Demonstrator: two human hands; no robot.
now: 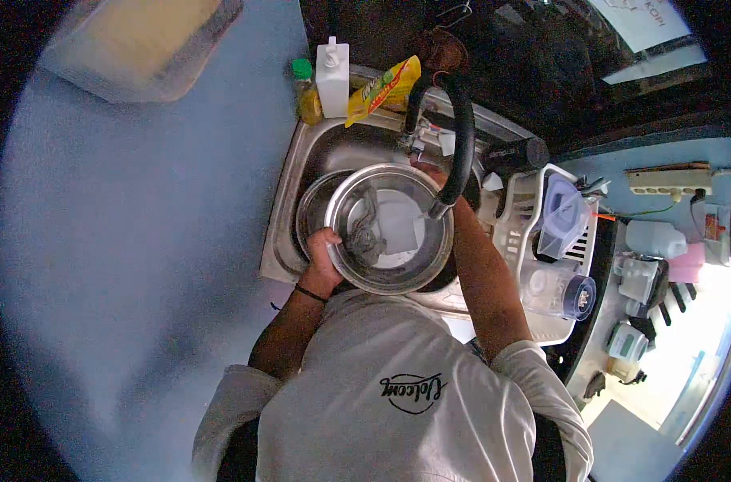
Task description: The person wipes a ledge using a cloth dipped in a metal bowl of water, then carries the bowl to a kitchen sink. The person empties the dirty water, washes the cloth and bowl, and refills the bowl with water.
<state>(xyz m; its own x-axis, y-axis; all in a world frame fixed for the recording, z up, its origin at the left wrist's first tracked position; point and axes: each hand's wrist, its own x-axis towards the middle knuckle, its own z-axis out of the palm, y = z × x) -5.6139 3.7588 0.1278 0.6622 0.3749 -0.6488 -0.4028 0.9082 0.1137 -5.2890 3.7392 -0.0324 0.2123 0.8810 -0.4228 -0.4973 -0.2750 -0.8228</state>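
A round stainless steel bowl [420, 261] is held over the sink [278, 249], under the black curved faucet [465, 120]. My left hand [325, 255] is closed on the bowl's left rim. A crumpled grey cloth [365, 239] lies inside the bowl, beside a pale square patch [401, 225] that may be a reflection or a sheet. My right hand [434, 170] reaches past the bowl's far right side to the faucet's base; its fingers are mostly hidden. Another metal bowl [311, 202] shows partly beneath the held one.
Behind the sink stand a green-capped bottle [307, 100], a white pump bottle [333, 84] and a yellow pouch [385, 90]. To the right, a white dish rack [522, 209] holds plastic containers and a clear jar [546, 289]. A power strip [669, 181] is on the right wall.
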